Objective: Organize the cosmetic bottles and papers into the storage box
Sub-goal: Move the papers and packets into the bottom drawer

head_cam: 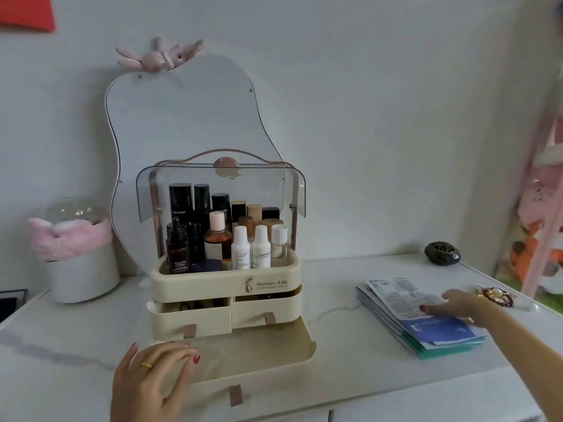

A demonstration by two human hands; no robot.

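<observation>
A cream storage box [225, 287] stands in the middle of the white table, its clear lid raised. Several cosmetic bottles [219, 236] stand upright in its top tray. Its wide bottom drawer [259, 354] is pulled out and looks empty. My left hand [152, 379] hovers over the drawer's front left corner with fingers relaxed and holds nothing. A stack of papers and leaflets [426, 321] lies to the right of the box. My right hand [454, 304] rests on the top sheet with fingers stretched flat.
A pear-shaped mirror [182, 117] leans on the wall behind the box. A white container with a pink band [76, 254] stands at the left. A dark round ornament [442, 253] and a gold trinket [495, 295] lie at the right rear. Both small upper drawers stand slightly out.
</observation>
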